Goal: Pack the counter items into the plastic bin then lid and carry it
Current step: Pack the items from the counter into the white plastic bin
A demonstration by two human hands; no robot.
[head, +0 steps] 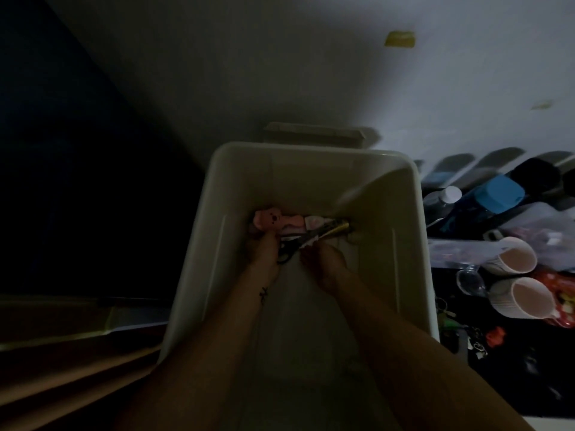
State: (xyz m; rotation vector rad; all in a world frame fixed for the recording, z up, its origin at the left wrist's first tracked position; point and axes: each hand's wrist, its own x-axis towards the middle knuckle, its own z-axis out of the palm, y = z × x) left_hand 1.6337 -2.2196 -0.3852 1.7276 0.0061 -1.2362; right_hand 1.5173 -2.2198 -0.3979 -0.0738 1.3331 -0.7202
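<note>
A deep white plastic bin [404, 244] fills the middle of the dim view, and both my arms reach down into it. At its bottom lie a pink bear-shaped item [270, 219], black-handled scissors [291, 250] and a gold-tipped object [337, 228] in a small heap. My left hand [264, 255] sits at the pink item and the scissors' handle with fingers curled. My right hand [325, 264] is just right of it, fingers curled at the edge of a pale wrapper. What each hand grips is too dark to make out.
The dark counter to the right holds two pink-lined cups [518, 255], a blue-lidded container [499, 195], a clear bottle [445, 199], bags and small trinkets [494, 335]. A cardboard box [314, 133] stands behind the bin. Wooden steps [62, 368] run at lower left.
</note>
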